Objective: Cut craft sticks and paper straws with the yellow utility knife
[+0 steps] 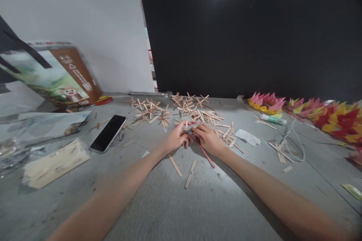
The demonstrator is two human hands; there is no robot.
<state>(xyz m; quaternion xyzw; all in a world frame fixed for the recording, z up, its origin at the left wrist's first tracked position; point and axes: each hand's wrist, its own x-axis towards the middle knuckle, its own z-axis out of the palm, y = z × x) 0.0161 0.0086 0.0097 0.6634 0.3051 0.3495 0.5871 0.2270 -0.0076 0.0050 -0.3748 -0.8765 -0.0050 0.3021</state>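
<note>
My left hand (177,137) is closed, with its thumb and fingers pinching a small wooden craft stick (186,124) that points up. Close against it, my right hand (207,138) has its fingers bent round a slender red rod-like thing (204,152). That thing slants down towards me and ends in a pink tip. A small dark, shiny part shows between the fingertips, too small to name. Two loose craft sticks, one on the left (175,165) and one on the right (190,174), lie on the table just below my hands.
Behind my hands spreads a pile of craft sticks (149,110), many joined into star shapes. A phone (108,133), a wrapped packet (56,162) and a printed bag (66,77) are left. On the right are a glue tube (273,119), white cable (304,150) and paper flowers (267,103).
</note>
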